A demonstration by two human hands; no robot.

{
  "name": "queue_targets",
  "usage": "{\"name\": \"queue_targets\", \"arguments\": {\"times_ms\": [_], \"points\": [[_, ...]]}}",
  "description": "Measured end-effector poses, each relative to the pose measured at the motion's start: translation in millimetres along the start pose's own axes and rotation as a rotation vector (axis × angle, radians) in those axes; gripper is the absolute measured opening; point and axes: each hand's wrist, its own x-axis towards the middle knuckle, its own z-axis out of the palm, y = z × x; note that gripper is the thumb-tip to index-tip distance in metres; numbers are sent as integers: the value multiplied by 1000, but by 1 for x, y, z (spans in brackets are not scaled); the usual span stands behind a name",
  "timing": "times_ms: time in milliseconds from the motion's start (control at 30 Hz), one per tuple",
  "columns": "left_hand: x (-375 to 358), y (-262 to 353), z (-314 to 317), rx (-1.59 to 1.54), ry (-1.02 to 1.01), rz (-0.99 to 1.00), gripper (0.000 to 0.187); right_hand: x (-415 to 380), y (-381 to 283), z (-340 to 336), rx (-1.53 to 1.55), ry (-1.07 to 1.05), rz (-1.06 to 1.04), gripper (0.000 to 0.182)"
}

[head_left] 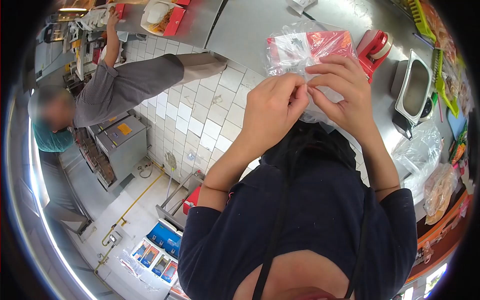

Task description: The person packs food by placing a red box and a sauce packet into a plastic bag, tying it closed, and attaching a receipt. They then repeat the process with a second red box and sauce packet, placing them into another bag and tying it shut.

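Observation:
A red and white box [330,42] sits inside a clear plastic bag [296,47] on the steel counter. Just in front of it, my left hand [275,110] is closed, thumb and index finger pinching the gathered top of the bag. My right hand [345,90] meets it there, with thumb and fingertips pinched on the same plastic and the other fingers spread. The exact bit of plastic between the fingertips is mostly hidden. Right of the bag stands a red tape dispenser [374,50] with a roll in it.
A steel container [415,87] stands on the counter [240,37] at right, near loose plastic bags [420,150]. At top left lies an open red box of food [161,19]. A co-worker [130,77] in a green hair cover reaches toward the far counter. White tiles [210,110] cover the floor.

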Motion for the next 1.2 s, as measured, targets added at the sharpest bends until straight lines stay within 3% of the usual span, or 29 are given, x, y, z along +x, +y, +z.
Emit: {"name": "queue_targets", "arguments": {"times_ms": [167,233,267,333,433,467,533,567,633,767,967,1033,1100,1167,1200], "points": [[-10,-1,-6,-185,116,-43,8,-4,9,10,87,135,-4,9],[-18,-2,-7,-446,53,-185,6,-6,12,14,229,196,56,12],[-20,-4,-8,-445,53,-183,6,-8,11,17,229,198,55,12],[-19,-8,-9,-497,-144,-180,6,-13,11,21,328,214,173,13],[-10,-15,-15,-679,-247,-257,12,-18,8,16,311,133,139,11],[-4,-13,-19,-676,-239,-246,12,-18,8,15,309,137,126,11],[9,-7,-28,-376,-437,-285,17,-18,8,14,255,101,36,11],[13,-8,-28,-370,-419,-281,17,-16,7,15,258,99,16,11],[21,-10,-27,-320,-619,-239,27,-14,6,18,218,126,-53,13],[35,-12,-28,-235,-786,-227,24,-16,3,19,165,133,-75,13],[42,-38,-8,-103,-824,171,13,-18,0,16,97,203,88,11],[40,-53,0,-222,-712,439,11,-25,0,23,234,242,220,12],[45,-58,-4,-291,-718,499,9,-30,-4,28,247,252,308,14],[64,-64,-12,-559,-902,552,9,-33,-1,26,347,208,297,29],[86,-65,-22,-686,-1153,472,13,-31,-2,26,331,223,301,29]]}}
